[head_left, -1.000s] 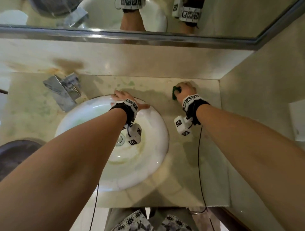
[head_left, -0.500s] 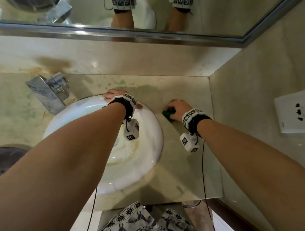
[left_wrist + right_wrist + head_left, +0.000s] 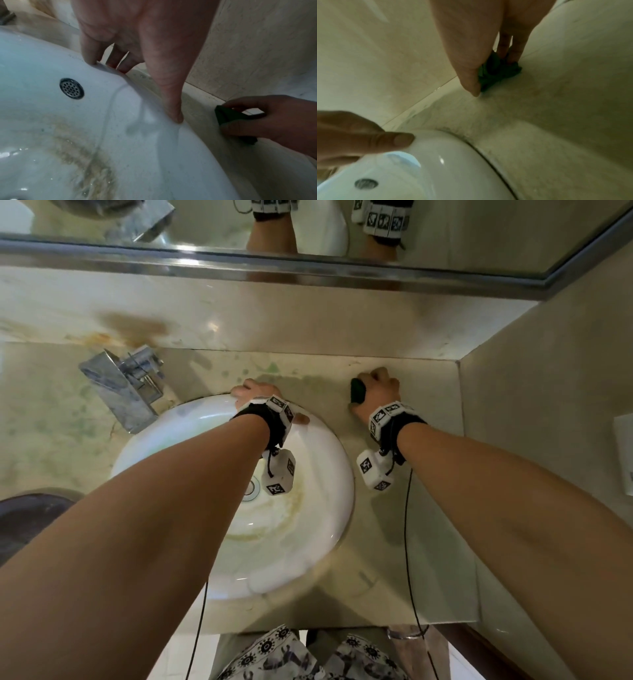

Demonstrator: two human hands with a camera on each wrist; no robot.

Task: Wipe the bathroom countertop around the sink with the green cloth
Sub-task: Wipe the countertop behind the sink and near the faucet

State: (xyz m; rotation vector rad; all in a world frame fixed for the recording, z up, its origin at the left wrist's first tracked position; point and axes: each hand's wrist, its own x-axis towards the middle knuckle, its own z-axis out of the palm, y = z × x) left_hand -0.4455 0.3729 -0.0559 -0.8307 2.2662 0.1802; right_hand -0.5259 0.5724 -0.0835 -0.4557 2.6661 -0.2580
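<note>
The countertop (image 3: 404, 542) spreads pale and blotched with green under both hands, running back to a wall (image 3: 308, 313) just beyond the fingers and to a side wall (image 3: 548, 440) close on the outer side of the right hand. A mirror (image 3: 445, 231) hangs above the back wall, well beyond both hands, and shows the two wrists reflected. The round white sink (image 3: 318, 508) sits under the left forearm, with yellowish staining in its bowl and a small perforated overflow hole (image 3: 71, 88) below the left fingers. A square metal tap (image 3: 126, 388) stands off to the outer side of the left hand, behind the sink rim. The left hand (image 3: 255, 395) rests on the far rim of the sink, fingers bent down over the edge and the thumb pressed on the rim towards the right hand; it grips the rim and nothing else. The right hand (image 3: 375, 392) is down on the countertop near the back corner, apart from the sink, its fingers and thumb curled around the bunched green cloth (image 3: 358, 392). The cloth pokes out on the side of that hand facing the left hand and lies pressed against the countertop under the fingertips (image 3: 513, 59), close to the seam with the back wall.
</note>
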